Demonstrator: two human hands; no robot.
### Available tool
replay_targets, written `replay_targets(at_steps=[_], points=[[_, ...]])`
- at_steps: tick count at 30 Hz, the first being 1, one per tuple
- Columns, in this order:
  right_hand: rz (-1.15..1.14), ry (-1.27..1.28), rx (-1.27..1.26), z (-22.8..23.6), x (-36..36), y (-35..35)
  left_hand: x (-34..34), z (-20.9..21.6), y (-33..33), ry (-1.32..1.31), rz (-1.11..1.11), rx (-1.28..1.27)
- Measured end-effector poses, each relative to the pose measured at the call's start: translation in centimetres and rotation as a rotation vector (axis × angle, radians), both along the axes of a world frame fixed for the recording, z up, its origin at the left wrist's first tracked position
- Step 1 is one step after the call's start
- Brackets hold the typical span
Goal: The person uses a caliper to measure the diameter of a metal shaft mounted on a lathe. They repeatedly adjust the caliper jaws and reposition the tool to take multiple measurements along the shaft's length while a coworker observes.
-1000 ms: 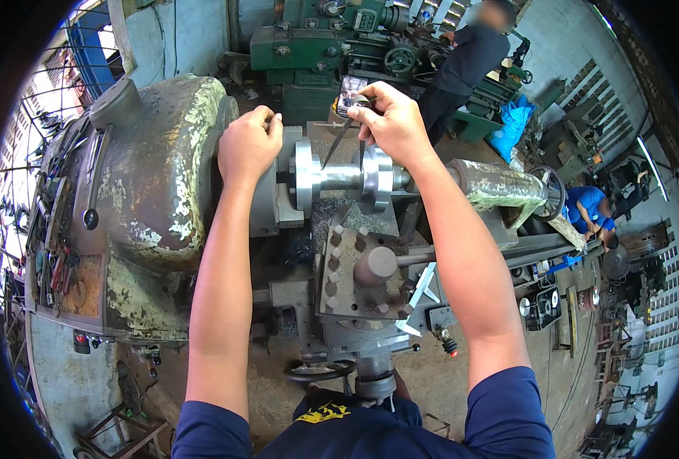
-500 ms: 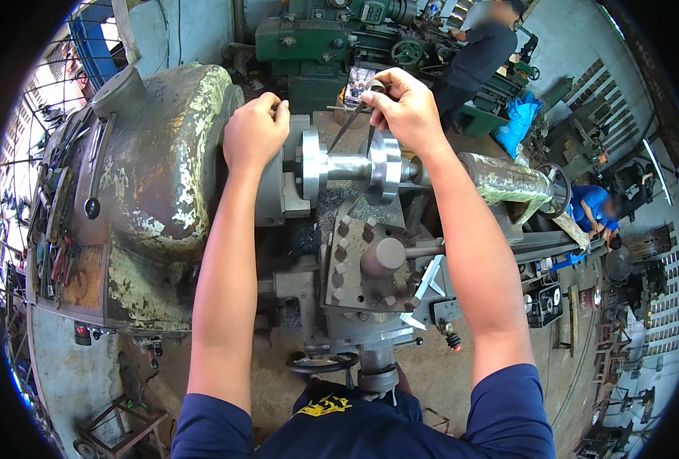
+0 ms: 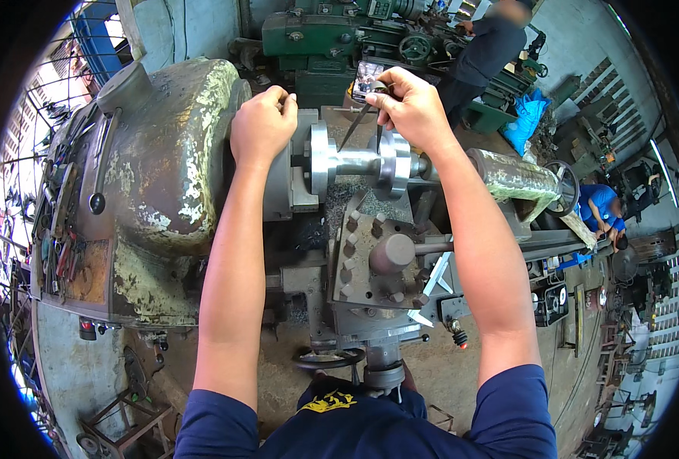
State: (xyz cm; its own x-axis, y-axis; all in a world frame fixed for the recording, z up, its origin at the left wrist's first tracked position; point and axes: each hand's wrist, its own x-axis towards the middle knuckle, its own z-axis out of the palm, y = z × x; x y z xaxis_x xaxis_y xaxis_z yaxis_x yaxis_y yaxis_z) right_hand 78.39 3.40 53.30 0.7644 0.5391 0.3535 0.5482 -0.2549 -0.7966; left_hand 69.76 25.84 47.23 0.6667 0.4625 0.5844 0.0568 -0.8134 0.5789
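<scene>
A worn metal lathe headstock with flaking pale paint [image 3: 152,161] is seen at left. The left hand [image 3: 264,126] is held curled at the grey metal chuck [image 3: 280,183]; whether anything is gripped cannot be told. The shiny steel shaft with two discs [image 3: 357,162] is positioned right of the chuck. A dark two-legged metal caliper [image 3: 356,128] is pinched in the right hand [image 3: 416,107], its legs directed down toward the shaft between the discs.
</scene>
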Motion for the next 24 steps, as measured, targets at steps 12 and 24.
replay_targets(at_steps=[12,24], points=[[0.017,0.006,0.098,-0.25,-0.07,0.09,0.02,-0.02,-0.16,-0.04,0.013,0.016],[0.026,0.015,0.068,-0.05,-0.15,-0.01,0.06,-0.11,-0.01,-0.045,-0.012,-0.002]])
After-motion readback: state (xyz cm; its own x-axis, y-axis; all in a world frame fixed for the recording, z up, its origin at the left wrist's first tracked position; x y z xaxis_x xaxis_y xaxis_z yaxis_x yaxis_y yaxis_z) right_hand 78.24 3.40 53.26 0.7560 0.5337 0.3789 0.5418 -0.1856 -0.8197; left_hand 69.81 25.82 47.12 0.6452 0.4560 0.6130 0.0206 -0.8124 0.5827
